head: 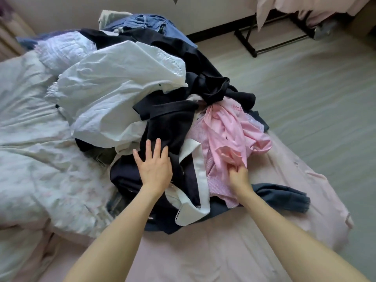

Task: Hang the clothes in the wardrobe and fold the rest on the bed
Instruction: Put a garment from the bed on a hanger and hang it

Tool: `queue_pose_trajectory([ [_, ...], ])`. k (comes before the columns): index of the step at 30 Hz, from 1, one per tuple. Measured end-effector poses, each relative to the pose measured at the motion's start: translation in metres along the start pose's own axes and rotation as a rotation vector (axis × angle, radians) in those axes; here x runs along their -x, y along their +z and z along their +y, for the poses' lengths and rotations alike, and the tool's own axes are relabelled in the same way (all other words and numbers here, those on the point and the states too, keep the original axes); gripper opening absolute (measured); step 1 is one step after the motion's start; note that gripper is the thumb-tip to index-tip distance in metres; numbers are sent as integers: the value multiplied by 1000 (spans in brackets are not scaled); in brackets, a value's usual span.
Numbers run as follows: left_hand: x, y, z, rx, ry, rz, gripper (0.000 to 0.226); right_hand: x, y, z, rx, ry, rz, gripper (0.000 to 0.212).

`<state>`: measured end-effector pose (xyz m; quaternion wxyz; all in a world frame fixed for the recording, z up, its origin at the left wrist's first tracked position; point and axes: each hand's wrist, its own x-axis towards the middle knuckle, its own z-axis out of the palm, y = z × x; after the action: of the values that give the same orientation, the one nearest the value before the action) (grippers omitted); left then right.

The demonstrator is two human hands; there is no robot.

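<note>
A heap of clothes lies on the pink bed (223, 241). On top of the heap is a large white garment (114, 94). Dark navy garments (168, 127) with white collars run through the middle, and blue denim (146, 23) lies at the far end. A pink garment (230, 131) sits on the right side over a pink striped shirt (215, 180). My left hand (153, 163) rests flat with straight fingers on the navy cloth. My right hand (238, 173) pinches a fold of the pink garment at its near edge.
A rumpled white duvet (30, 149) covers the left of the bed. A black metal rack (264, 35) stands on the pale floor at the back right, with pink cloth (305, 5) hanging over it. The bed's right edge drops to the floor (315, 110).
</note>
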<state>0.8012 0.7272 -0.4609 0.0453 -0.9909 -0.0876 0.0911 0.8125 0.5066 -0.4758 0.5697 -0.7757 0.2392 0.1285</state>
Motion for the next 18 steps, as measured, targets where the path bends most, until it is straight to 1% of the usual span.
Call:
queue_pose_trajectory([
  [2,4,-9,7,5,43,19,51,11,-35,-15,-292,108,89,19],
  [4,18,-22,25,83,129,97,63,27,-76,-31,-439,145,102,20],
  [6,36,-33,49,174,285,152,83,46,-110,-47,-500,167,60,26],
  [8,52,-45,79,226,427,111,101,69,-137,-64,-515,202,-29,28],
  [10,67,-64,113,250,509,52,110,94,-162,-78,-540,198,-98,37],
  [11,73,-75,128,282,541,26,109,106,-173,-86,-584,162,-124,38],
  [12,83,-88,145,333,574,-2,104,119,-190,-94,-642,128,-137,37],
  [13,90,-100,158,430,595,-48,94,131,-204,-102,-697,87,-150,35],
  [15,109,-130,184,756,619,-174,60,152,-242,-114,-791,8,-124,20],
  [16,120,-145,195,895,635,-234,46,163,-262,-120,-848,-35,-97,21],
  [17,136,-162,207,989,667,-275,40,174,-284,-123,-899,-79,-73,33],
  [18,153,-179,220,1057,715,-318,35,185,-310,-122,-945,-128,-29,37],
])
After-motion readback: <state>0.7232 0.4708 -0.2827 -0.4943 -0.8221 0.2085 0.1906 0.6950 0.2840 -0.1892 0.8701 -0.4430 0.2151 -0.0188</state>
